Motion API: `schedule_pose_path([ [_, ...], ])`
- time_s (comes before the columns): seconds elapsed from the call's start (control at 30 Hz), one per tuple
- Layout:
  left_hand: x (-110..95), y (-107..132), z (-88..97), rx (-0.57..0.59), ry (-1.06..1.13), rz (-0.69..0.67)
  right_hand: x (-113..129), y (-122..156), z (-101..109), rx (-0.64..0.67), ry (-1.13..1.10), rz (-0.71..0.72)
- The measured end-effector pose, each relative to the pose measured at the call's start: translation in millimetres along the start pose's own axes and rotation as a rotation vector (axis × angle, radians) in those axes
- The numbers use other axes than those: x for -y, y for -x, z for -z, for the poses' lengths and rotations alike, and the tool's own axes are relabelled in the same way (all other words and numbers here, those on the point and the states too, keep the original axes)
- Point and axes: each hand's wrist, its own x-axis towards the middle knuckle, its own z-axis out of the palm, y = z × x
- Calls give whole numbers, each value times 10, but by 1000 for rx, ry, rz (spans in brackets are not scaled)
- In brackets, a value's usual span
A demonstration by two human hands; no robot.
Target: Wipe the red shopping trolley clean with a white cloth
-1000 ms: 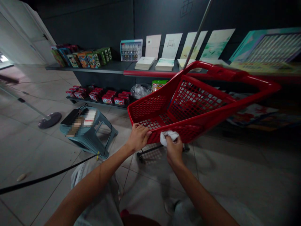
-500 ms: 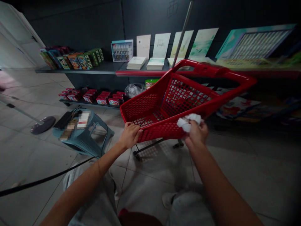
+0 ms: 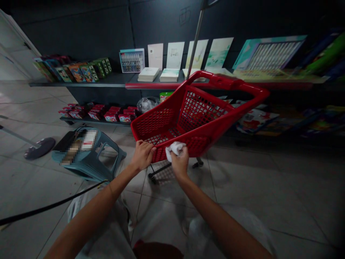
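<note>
Wiping job: you're mid-wipe on the near rim of the cart, so I'd call this somewhere in the middle, not close to done.
Red shopping cart (image 3: 199,108): biggest thing in view, tipped up on its small black wheels on the tiled floor (image 3: 269,187), empty basket facing you. It sits right in front of your knees, with the shelves just behind it.
Done so far: honestly can't tell which parts are clean, the plastic looks the same red all over. No visible dirt or wet streaks to go by.
Left to do: judging by where the cloth is, the far rim, the handle end and the mesh sides look untouched by either hand right now.
Shelves (image 3: 88,80): dark wall shelves behind the cart, with colourful boxes, pads and propped-up cards; red packs on the low one.
Stool (image 3: 88,154): teal plastic stool off to your left, stuff lying on top, well apart from the cart.
Left hand (image 3: 142,155): fingers curled over the cart's near rim, gripping it steady.
Right hand (image 3: 180,162): fingers closed around the cloth, pressing it onto the rim just beside your left hand.
White cloth (image 3: 175,147): scrunched up, touching the rim's top edge, mostly bunched above your knuckles.
</note>
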Motion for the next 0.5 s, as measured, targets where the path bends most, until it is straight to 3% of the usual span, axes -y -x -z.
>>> schedule_pose_path([
  [0.13, -12, 4, -7, -7, -9, 25, 2, 350, -240, 42, -51, -113],
  [0.5, -11, 26, -58, -110, -66, 82, 22, 575, -447, 175, -8, -135],
])
